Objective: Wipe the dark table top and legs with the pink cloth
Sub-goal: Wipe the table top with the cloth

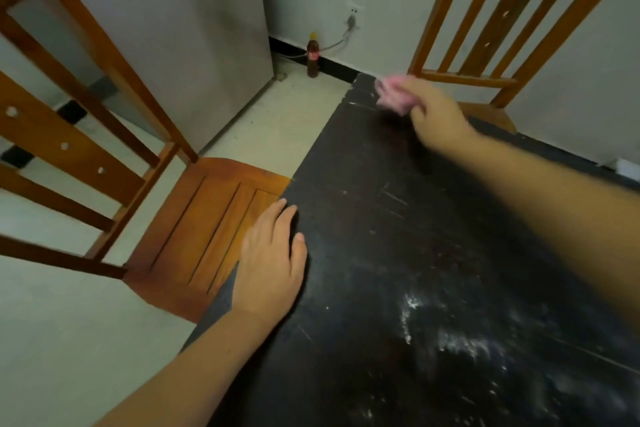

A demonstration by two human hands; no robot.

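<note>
The dark table top [398,236] fills the lower right of the view, scratched, with white dusty smears near its front right. My right hand [433,111] reaches to the table's far corner and grips the crumpled pink cloth [393,94], which lies against the top there; hand and cloth are blurred. Flat on the table's left edge rests my left hand [273,260], fingers straight, holding nothing. The table's legs are hidden.
One wooden chair [207,229] stands close against the table's left side, its seat partly under the edge. Another wooden chair [491,28] stands behind the far end. A grey cabinet [194,45], a brown bottle [312,55] on the floor and a wall socket with cable lie beyond.
</note>
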